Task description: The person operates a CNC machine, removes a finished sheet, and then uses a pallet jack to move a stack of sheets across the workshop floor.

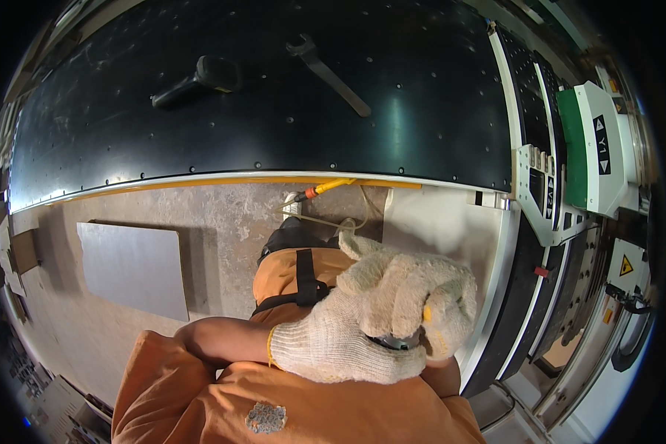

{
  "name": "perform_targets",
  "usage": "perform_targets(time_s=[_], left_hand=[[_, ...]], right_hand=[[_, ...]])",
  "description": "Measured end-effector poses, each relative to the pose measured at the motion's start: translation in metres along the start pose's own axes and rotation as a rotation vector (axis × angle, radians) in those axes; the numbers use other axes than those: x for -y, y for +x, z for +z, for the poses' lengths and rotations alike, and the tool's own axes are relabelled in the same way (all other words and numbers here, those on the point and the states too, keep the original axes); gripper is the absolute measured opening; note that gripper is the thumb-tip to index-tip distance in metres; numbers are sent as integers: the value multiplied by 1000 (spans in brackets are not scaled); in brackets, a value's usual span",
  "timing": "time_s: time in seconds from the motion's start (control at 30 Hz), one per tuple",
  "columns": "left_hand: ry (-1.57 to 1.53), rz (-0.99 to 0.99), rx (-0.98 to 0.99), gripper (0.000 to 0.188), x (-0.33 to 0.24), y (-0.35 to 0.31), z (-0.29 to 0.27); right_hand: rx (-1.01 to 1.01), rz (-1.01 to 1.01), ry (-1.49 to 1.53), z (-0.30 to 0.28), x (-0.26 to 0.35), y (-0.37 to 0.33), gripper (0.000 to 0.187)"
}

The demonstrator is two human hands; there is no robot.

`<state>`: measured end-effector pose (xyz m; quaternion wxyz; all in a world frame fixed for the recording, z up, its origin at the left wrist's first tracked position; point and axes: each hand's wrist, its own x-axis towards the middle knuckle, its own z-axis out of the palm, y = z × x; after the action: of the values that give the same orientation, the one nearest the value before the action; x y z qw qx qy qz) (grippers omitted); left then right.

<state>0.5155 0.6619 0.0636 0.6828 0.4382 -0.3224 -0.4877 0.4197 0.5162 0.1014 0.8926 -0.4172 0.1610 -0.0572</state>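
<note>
Short of the black desk (222,140), the gloved left hand (340,333) and right hand (425,292) are pressed together, fingers curled; between them a dark object (395,342) is mostly covered, beside the left; firm grip and long axis cannot be told.

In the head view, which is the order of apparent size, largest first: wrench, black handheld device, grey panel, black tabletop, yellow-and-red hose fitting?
1. Black tabletop
2. Grey panel
3. Wrench and black handheld device: too alike to rank; wrench longer, device bulkier
4. Yellow-and-red hose fitting
</note>
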Motion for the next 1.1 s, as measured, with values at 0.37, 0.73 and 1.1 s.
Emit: perform_targets(time_s=[0.37,0.73,1.1], left_hand=[[-41,-58,6,79,1,1,-1],[33,39,-7,93,1,3,-1],[89,-47,24,96,-2,11,-3]], right_hand=[[103,-128,37,-3,-7,12,32],[180,-271,89,-5,-23,25,35],[190,-278,96,-5,-25,30,39]])
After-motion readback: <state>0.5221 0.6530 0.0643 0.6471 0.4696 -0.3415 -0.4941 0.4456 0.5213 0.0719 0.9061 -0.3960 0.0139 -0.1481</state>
